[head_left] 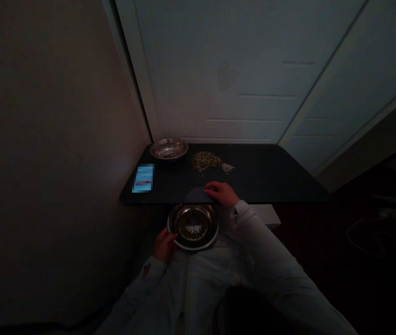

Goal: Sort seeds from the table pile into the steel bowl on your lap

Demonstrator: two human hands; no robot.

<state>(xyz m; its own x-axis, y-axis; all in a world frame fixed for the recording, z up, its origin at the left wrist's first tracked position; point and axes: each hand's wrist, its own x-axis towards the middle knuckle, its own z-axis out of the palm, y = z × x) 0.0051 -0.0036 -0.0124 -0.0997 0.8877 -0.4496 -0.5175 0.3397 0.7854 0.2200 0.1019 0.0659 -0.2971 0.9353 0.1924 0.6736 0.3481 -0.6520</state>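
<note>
Left hand (164,246) pinching round silver metal bowl (213,228), by rim; right hand (222,192) pinching flat grey sheet (196,194), front edge, black table (271,177)

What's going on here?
A person's left hand holds the near bowl by its rim, just below the table's near edge; pale bits show inside. The right hand holds a thin gray piece at that edge. Farther back lie a grain pile and some white bits, with another bowl back left.
</note>
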